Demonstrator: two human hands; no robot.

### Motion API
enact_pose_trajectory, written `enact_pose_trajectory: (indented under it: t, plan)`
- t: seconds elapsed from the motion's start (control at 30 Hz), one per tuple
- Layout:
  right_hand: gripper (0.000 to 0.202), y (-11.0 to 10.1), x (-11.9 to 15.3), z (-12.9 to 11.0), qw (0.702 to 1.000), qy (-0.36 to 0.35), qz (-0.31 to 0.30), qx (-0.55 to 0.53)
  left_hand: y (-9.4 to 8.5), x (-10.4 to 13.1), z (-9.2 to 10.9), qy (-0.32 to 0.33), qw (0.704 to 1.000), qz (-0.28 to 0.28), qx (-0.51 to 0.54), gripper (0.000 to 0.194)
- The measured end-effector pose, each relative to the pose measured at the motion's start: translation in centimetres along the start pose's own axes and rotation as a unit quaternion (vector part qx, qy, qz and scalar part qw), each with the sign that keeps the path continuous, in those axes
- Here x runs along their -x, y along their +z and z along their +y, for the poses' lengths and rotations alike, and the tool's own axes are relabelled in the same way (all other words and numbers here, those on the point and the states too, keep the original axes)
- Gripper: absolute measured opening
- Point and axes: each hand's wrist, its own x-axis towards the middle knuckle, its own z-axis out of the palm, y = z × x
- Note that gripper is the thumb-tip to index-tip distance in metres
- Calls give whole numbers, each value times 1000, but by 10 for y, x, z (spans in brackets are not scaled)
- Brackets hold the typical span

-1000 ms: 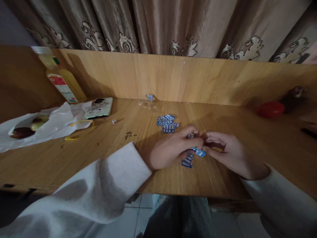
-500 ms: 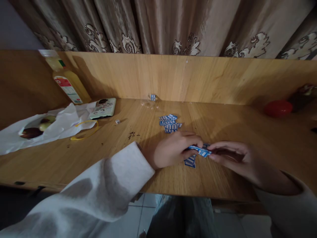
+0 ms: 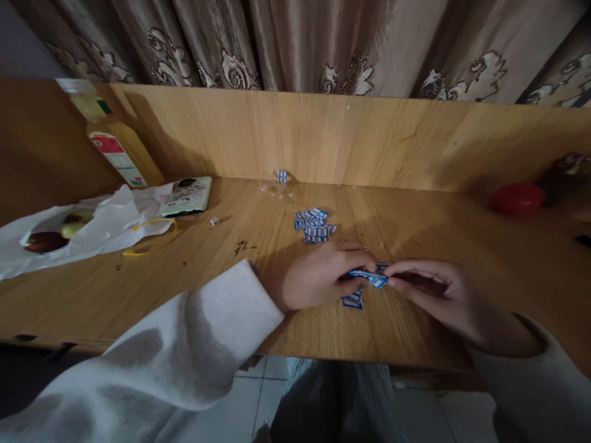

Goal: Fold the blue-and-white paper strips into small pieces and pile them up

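Between my two hands is a blue-and-white printed card piece (image 3: 377, 280), pinched by both above the wooden desk. My left hand (image 3: 325, 274) grips its left part between thumb and fingers, which partly hide it. At its right end, the thumb and fingertips of my right hand (image 3: 441, 292) close on the edge. Just below my left fingers lies another blue-and-white piece (image 3: 353, 300) on the desk. Farther back sits a small overlapping pile of similar blue-and-white pieces (image 3: 314, 226).
A small blue-and-white box (image 3: 282, 176) stands by the back board beside clear plastic. Leftward are a bottle of yellow liquid (image 3: 124, 151), a patterned phone-like case (image 3: 188, 195), a die-like cube (image 3: 214, 221), a yellow loop (image 3: 150, 251) and white paper (image 3: 104, 237) with fruit. A red object (image 3: 517, 198) sits right.
The view has shifted slightly, so the desk objects sit a little higher and more leftward. My right fingertips have come in a bit closer on the card piece; both hands keep their places.
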Motion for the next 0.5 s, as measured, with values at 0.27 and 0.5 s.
enact_pose_trajectory:
  t: [0.27, 0.5]
  plan:
    - [21, 5, 3, -6, 998, 13, 10, -53, 0, 0, 0, -3, 1000, 6, 0, 10]
    - [24, 10, -1, -9, 999, 8, 16, -42, 0, -1, 0, -10, 1000, 4, 1, 12]
